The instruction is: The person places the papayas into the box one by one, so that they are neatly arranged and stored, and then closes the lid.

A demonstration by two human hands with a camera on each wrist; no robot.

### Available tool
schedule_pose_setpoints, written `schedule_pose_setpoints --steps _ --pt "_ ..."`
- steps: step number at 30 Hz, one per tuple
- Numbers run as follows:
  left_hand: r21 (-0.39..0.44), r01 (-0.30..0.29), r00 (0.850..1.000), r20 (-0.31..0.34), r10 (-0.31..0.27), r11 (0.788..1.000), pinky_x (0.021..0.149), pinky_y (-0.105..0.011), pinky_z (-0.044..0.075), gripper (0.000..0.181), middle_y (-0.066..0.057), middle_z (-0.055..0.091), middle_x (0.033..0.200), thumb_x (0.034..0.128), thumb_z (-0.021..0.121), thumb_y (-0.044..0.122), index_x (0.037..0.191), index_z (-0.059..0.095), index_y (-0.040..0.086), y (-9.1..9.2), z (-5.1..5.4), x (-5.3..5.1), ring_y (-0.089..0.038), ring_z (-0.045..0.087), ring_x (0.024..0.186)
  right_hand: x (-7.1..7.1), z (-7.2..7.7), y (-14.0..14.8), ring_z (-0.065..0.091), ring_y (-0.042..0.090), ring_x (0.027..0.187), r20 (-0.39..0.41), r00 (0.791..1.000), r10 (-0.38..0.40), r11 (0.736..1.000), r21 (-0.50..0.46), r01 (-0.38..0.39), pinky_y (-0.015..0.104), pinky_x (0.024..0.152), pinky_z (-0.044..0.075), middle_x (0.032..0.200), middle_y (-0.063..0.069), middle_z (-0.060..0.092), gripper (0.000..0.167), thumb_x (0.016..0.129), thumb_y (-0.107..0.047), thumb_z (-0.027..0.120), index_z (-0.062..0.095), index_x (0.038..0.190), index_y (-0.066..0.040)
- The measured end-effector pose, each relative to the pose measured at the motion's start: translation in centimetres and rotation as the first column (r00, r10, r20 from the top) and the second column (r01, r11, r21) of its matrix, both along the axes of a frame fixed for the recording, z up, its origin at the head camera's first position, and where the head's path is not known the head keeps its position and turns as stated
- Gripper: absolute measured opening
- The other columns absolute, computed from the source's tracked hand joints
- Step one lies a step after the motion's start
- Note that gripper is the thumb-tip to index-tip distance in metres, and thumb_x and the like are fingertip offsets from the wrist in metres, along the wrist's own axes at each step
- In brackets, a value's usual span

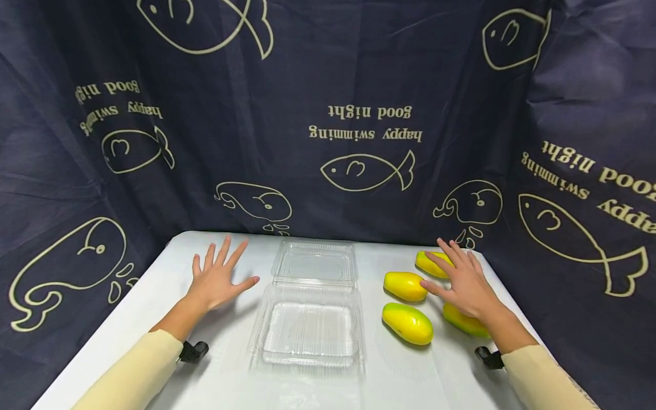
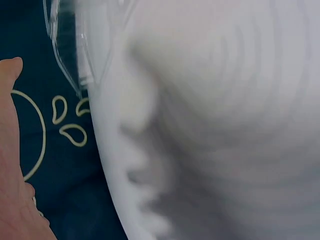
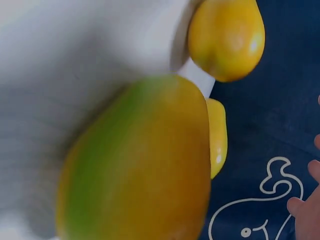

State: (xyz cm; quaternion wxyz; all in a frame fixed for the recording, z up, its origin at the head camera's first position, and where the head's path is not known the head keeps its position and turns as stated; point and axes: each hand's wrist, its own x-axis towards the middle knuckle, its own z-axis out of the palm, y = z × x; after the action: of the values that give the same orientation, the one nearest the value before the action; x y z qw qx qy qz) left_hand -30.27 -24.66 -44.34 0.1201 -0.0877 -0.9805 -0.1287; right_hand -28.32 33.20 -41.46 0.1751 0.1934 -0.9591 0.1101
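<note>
An open clear plastic container lies on the white table, its base (image 1: 310,333) nearer and its lid (image 1: 316,262) behind. Left of it, my left hand (image 1: 212,282) is held with fingers spread and nothing in it. My right hand (image 1: 463,282), fingers also spread, is over the yellow-green fruits at the right, partly covering the back fruit (image 1: 433,264) and the right fruit (image 1: 465,320). Its thumb overlaps the edge of the middle fruit (image 1: 405,286); contact cannot be told. The front fruit (image 1: 408,323) lies nearer. One large fruit (image 3: 140,165) fills much of the right wrist view.
A dark blue curtain (image 1: 359,74) with fish and whale drawings surrounds the table's back and sides. The white table (image 1: 225,376) reaches back to the curtain. Black wrist straps show at both cuffs.
</note>
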Motion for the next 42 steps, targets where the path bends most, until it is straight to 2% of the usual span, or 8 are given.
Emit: schedule_pose_setpoints --steps 8,14,20,26,30,37,40,42 --pt "0.08 0.028 1.0 -0.015 -0.027 0.996 0.114 -0.078 0.005 0.094 -0.017 0.012 0.172 0.0888 0.057 0.074 0.164 0.022 0.031 1.7 -0.7 1.2 -0.055 0.012 0.153 1.3 -1.3 -1.1 0.021 0.041 0.155 -0.017 1.0 0.023 0.998 -0.057 -0.024 0.071 0.119 0.017 0.168 0.012 0.028 0.067 0.091 -0.056 0.069 0.054 0.149 -0.026" --pt "0.131 0.037 0.999 -0.031 -0.034 0.991 0.114 -0.078 0.01 0.091 -0.018 0.017 0.171 0.0896 0.061 0.069 0.163 0.026 0.029 2.3 -1.4 2.3 -0.054 0.016 0.152 1.9 -2.2 -1.9 0.029 0.043 0.15 -0.077 0.995 0.064 0.991 -0.116 -0.073 0.072 0.113 0.026 0.163 0.014 0.036 0.065 0.089 -0.045 0.075 0.057 0.147 -0.022" --pt "0.164 0.049 0.998 -0.04 -0.043 0.985 0.113 -0.077 0.014 0.088 -0.019 0.018 0.17 0.0908 0.063 0.066 0.163 0.027 0.028 2.9 -1.8 3.4 -0.054 0.018 0.151 2.8 -2.8 -2.7 0.028 0.037 0.151 -0.044 0.997 0.068 0.982 -0.172 -0.074 0.073 0.111 0.028 0.163 0.013 0.037 0.065 0.09 -0.043 0.075 0.056 0.148 -0.023" --pt "0.213 0.051 0.999 -0.03 -0.046 0.976 0.113 -0.077 0.017 0.087 -0.02 0.019 0.169 0.0919 0.063 0.063 0.163 0.028 0.027 3.5 -2.0 4.6 -0.054 0.018 0.151 3.7 -3.4 -3.4 0.031 0.035 0.151 -0.035 0.996 0.077 0.974 -0.21 -0.083 0.074 0.109 0.033 0.164 0.005 0.035 0.064 0.09 -0.041 0.076 0.056 0.147 -0.022" --pt "0.261 0.055 0.998 -0.027 -0.05 0.964 0.11 -0.078 0.02 0.086 -0.022 0.022 0.168 0.0921 0.064 0.062 0.162 0.03 0.024 3.9 -2.2 5.3 -0.055 0.022 0.149 4.3 -3.9 -3.8 0.031 0.036 0.15 -0.031 0.995 0.092 0.96 -0.264 -0.097 0.072 0.108 0.036 0.165 0.002 0.034 0.064 0.089 -0.037 0.078 0.057 0.146 -0.019" --pt "0.329 0.063 0.998 0.001 -0.067 0.942 0.107 -0.08 0.027 0.085 -0.024 0.029 0.165 0.0941 0.065 0.058 0.161 0.032 0.017 4.6 -2.4 6.6 -0.052 0.028 0.148 5.3 -4.5 -4.7 0.035 0.037 0.148 0.017 0.996 0.083 0.926 -0.371 -0.071 0.069 0.108 0.038 0.163 0.005 0.038 0.061 0.089 -0.033 0.079 0.058 0.146 -0.02" --pt "0.373 0.066 0.996 0.024 -0.081 0.925 0.109 -0.077 0.031 0.084 -0.023 0.031 0.164 0.0954 0.064 0.056 0.161 0.032 0.015 4.8 -2.4 7.0 -0.052 0.031 0.147 5.7 -4.6 -5.1 0.039 0.036 0.146 0.027 0.998 0.061 0.917 -0.397 -0.046 0.065 0.108 0.04 0.161 0.005 0.041 0.06 0.089 -0.033 0.079 0.059 0.144 -0.02" --pt "0.403 0.064 0.995 0.049 -0.092 0.913 0.109 -0.075 0.034 0.083 -0.022 0.033 0.163 0.0964 0.063 0.056 0.161 0.031 0.015 4.9 -2.4 7.4 -0.051 0.033 0.146 5.9 -4.6 -5.3 0.041 0.034 0.145 0.034 0.999 0.042 0.913 -0.408 -0.024 0.057 0.109 0.042 0.161 0.003 0.042 0.06 0.089 -0.034 0.08 0.059 0.144 -0.02"
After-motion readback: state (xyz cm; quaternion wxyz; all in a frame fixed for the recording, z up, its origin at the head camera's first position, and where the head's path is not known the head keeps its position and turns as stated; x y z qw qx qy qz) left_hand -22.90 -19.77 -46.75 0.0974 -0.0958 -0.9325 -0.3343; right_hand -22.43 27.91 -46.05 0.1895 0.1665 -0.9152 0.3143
